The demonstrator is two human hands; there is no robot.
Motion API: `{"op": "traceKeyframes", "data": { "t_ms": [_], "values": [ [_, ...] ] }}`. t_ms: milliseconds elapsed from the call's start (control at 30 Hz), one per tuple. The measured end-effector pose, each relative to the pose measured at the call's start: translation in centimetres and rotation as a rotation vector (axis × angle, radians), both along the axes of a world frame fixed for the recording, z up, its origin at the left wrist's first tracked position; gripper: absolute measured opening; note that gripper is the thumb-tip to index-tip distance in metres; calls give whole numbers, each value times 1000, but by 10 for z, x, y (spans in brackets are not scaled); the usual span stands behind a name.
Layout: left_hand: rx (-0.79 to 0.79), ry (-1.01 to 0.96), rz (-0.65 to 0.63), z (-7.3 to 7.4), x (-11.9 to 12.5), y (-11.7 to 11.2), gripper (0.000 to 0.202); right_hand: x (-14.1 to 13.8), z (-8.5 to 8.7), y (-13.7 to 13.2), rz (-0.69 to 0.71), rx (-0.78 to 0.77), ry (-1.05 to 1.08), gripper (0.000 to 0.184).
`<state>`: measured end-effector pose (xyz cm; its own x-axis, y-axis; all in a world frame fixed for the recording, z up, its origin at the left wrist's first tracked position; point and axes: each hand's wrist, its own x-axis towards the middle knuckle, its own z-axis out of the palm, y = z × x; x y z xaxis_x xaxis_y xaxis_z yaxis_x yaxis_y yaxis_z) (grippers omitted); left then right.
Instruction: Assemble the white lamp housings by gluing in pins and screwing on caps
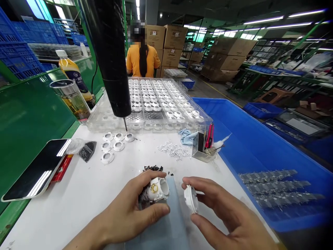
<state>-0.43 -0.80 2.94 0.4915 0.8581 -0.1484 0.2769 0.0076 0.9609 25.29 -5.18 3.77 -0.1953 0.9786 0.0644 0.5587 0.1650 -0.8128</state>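
My left hand [127, 210] is closed around a white plastic housing [157, 190] with a round opening and a small gold-coloured coil on its side. Fingers hide its lower and back parts. A little to the right, my right hand [223, 213] grips a white round cap [191, 199] by its edge, between thumb and fingers. Cap and housing are apart, both held above a light blue cloth [170, 225]. Just beyond my left hand lies a pile of small black screws [153, 168]. Farther back are loose white pins [174, 150] and several white rings [119, 146].
A black power screwdriver [114, 76] hangs over the rings. Clear trays [151, 125] of white parts stand behind. On the right are a holder [204, 154] with a red cutter and a blue bin [229, 146]. A tablet [36, 170] and bottles [74, 100] are left; a person [143, 57] sits beyond.
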Motion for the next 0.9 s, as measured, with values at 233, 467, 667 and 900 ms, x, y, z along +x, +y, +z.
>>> {"op": "traceKeyframes", "data": {
  "t_ms": [233,467,667,900],
  "values": [
    [190,-110,-145,5,1,2,33,-14,0,2,52,141,6,48],
    [225,-137,-193,4,3,2,34,-22,2,13,136,208,11,50],
    [257,-125,-196,4,3,4,34,-22,1,17,145,179,-26,47],
    [230,-127,-220,11,4,4,35,-21,0,14,109,94,11,44]
  ]
}}
